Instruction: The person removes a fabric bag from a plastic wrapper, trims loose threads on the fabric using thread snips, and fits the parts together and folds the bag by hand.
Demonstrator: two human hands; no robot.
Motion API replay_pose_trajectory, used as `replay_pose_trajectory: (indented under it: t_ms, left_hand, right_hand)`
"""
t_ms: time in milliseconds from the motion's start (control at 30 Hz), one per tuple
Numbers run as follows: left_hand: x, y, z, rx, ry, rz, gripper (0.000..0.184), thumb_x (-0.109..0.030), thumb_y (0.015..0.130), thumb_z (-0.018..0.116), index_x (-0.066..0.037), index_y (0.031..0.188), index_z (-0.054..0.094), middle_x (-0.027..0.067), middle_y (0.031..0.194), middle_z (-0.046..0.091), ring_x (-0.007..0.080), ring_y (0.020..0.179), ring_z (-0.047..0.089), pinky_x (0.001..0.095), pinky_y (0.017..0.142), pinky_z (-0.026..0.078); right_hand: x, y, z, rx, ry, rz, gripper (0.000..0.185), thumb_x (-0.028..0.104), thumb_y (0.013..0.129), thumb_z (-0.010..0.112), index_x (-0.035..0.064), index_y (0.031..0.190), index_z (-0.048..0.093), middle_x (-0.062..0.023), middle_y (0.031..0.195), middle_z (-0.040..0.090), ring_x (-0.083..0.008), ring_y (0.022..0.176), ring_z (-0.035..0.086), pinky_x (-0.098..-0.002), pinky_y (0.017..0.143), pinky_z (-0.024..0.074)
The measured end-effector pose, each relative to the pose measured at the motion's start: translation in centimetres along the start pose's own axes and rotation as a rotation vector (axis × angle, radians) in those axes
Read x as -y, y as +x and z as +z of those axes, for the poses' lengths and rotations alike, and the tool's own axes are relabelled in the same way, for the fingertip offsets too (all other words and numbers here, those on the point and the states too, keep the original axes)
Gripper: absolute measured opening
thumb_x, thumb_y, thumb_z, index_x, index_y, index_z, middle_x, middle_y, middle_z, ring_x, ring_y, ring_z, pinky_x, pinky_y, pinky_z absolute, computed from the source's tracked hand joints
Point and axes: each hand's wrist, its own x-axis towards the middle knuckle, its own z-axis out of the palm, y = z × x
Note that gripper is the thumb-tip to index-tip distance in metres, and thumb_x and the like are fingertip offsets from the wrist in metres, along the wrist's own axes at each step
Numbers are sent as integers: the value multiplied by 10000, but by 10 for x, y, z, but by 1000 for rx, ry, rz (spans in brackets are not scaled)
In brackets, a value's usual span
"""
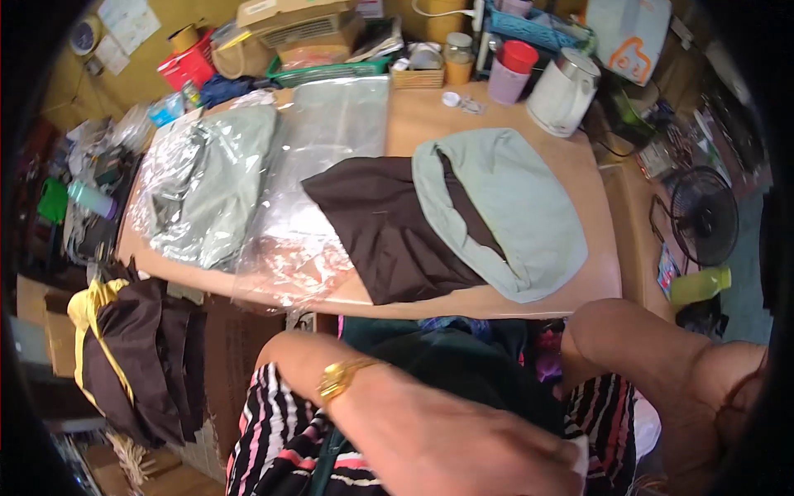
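Observation:
My left hand (480,442), with a gold-coloured band (346,376) at the wrist, reaches across my lap and is smeared by motion. Something small and whitish (582,463) shows by its fingertips; I cannot tell whether it is held. My right hand (637,343) is bent low at the right, its fingers hidden. Past both hands, a folded dark brown cloth (385,231) with a pale green cloth piece (529,215) lies on the table (430,120). To its left are a flat clear plastic bag (310,182) and another clear bag holding pale green cloth (223,178).
Along the back stand a green basket (331,73), a jar (457,58), lilac and red cups (511,70) and a white kettle (564,93). At the right are a black fan (703,217) and a yellow-green bottle (701,286). Dark cloths with a yellow tie (136,360) hang at the left.

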Motion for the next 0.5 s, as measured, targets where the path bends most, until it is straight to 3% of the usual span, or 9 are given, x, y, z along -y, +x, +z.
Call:
replay_pose_trajectory:
  t_ms: [133, 233, 300, 367, 400, 467, 500]
  left_hand:
    - [-30, -18, 8, -243, 499, -189, 37, -56, 799, 678, -38, 767, 682, 96, 815, 674, 201, 814, 663, 250, 616, 568]
    - [-75, -13, -14, -113, 590, -506, 39, -81, 801, 706, -119, 795, 711, 72, 906, 710, 202, 830, 689, 209, 569, 571]
    - [-78, -40, -47, 129, 206, -543, 111, -77, 886, 574, -61, 910, 681, 121, 1003, 689, 234, 857, 674, 290, 699, 544]
    - [-40, -89, -51, -84, 327, -436, 261, -58, 969, 391, 26, 1060, 621, 145, 1017, 648, 249, 891, 644, 358, 827, 510]
    - [-29, -99, -59, -137, 272, -928, 261, -89, 969, 397, 13, 1120, 583, 114, 1023, 626, 202, 929, 610, 326, 863, 482]
    - [23, -163, -52, -405, -43, -1242, 261, -93, 959, 440, -15, 1185, 542, 49, 1093, 590, 110, 1028, 525, 287, 922, 418]
    - [48, -202, -48, -368, -136, -1325, 259, -100, 957, 437, -14, 1179, 538, 50, 1103, 584, 116, 1040, 519, 282, 931, 406]
  right_hand:
    - [2, 3, 4, 13, -27, -39, 210, 283, 837, 530, 122, 703, 515, 13, 655, 404, -68, 414, 266, -260, 464, 213]
    - [-2, 0, 9, 11, -56, -58, 208, 281, 843, 527, 114, 718, 520, 7, 675, 413, -71, 420, 272, -263, 470, 218]
    - [2, -1, 8, -2, -61, -65, 208, 280, 848, 525, 109, 729, 524, 3, 689, 419, -73, 424, 275, -266, 474, 221]
    - [1, -11, 10, -13, -75, -54, 208, 278, 852, 524, 104, 739, 528, -1, 702, 425, -75, 428, 279, -269, 479, 224]
    - [-2, -17, 9, -17, -85, -32, 208, 278, 854, 523, 101, 744, 530, -3, 709, 428, -76, 430, 280, -270, 481, 226]
    - [-11, -37, 10, -8, -121, 27, 208, 277, 858, 521, 96, 755, 534, -8, 723, 434, -78, 434, 284, -272, 485, 229]
    - [-15, -49, 9, -1, -150, 67, 209, 276, 860, 520, 94, 760, 536, -10, 730, 437, -79, 435, 285, -274, 487, 231]
